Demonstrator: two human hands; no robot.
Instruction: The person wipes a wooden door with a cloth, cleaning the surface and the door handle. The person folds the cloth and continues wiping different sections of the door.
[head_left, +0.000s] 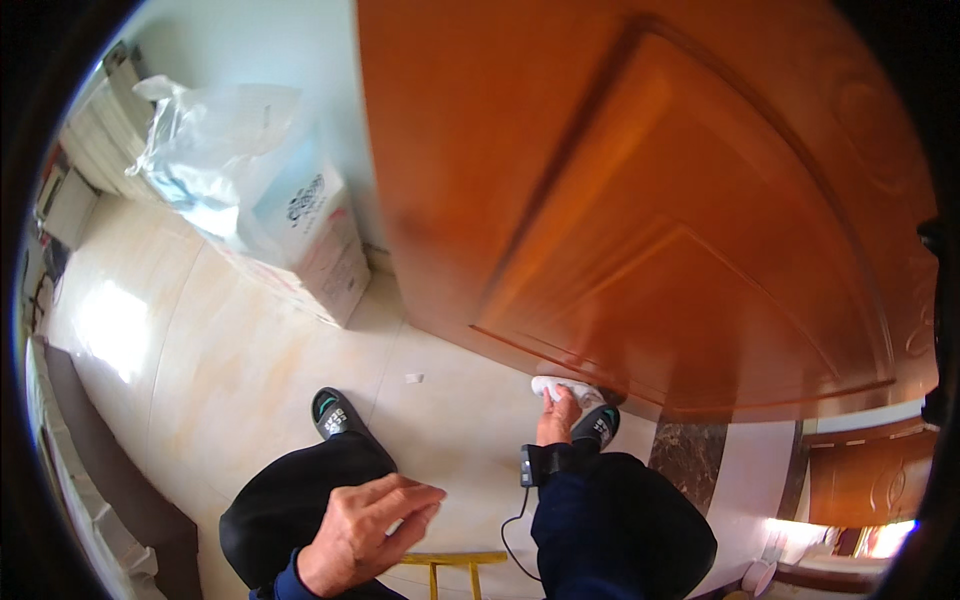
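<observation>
A varnished wooden door (637, 225) with raised panel moulding stands tall before me, its bottom edge near the tiled floor. My right hand (556, 420) holds a folded white cloth (566, 390) against the door's lower part, just above my right slipper (598, 426). My left hand (367, 529) hovers over my left thigh, fingers bent and close together, and nothing shows in it. A dark device with a black cable is strapped at my right wrist.
Left of the door, a cardboard box (337, 277) bears a clear plastic bag (217, 165) with contents. A small white scrap (414, 378) lies on the floor. Below me is a yellow wooden stool (457, 558). Wooden cabinets (870, 476) appear at far right.
</observation>
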